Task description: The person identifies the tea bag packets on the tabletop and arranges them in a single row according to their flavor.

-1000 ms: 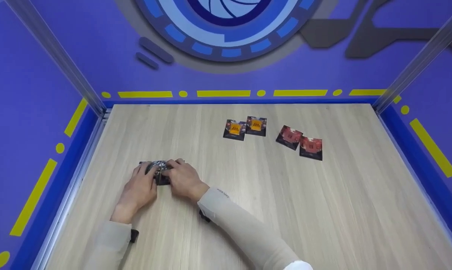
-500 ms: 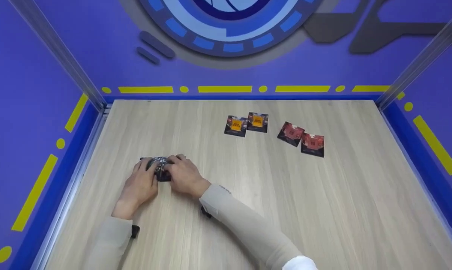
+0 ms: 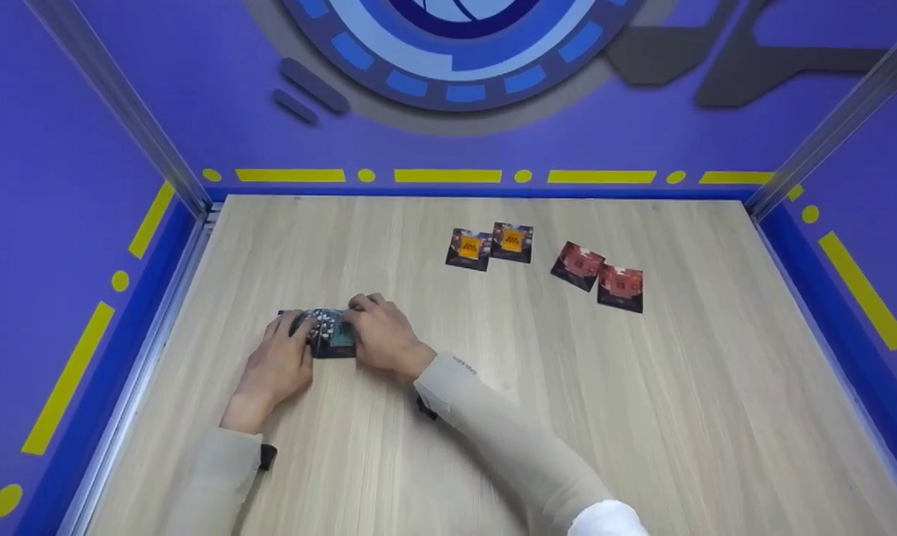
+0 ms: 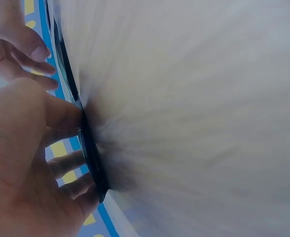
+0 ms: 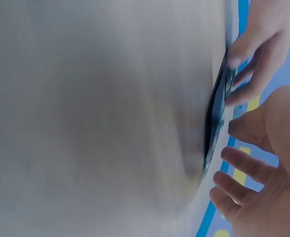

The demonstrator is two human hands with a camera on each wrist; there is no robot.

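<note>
Two dark, flat square packets lie side by side at the left of the table. My left hand point(image 3: 277, 365) spans the left packet point(image 4: 93, 150), thumb at one edge and fingers at the other, covering much of it. Beside it, the right packet point(image 3: 336, 344) shows a teal centre and a black lower band. At this packet's right edge is my right hand point(image 3: 385, 335). Its fingers point(image 5: 236, 187) are spread and relaxed in the right wrist view, just off the packet, with nothing between them.
Farther back are two packets with orange centres, a left one point(image 3: 469, 249) and a right one point(image 3: 513, 242). Two red packets, one tilted point(image 3: 578, 266) and one straighter point(image 3: 621, 289), overlap at the corner, right of them. Blue-purple panels point(image 3: 418, 152) wall the wooden table point(image 3: 567, 387).
My right hand has shifted right and slightly away, uncovering the teal face of the right packet. My left hand stays on the left packet. The head view has tilted a little.
</note>
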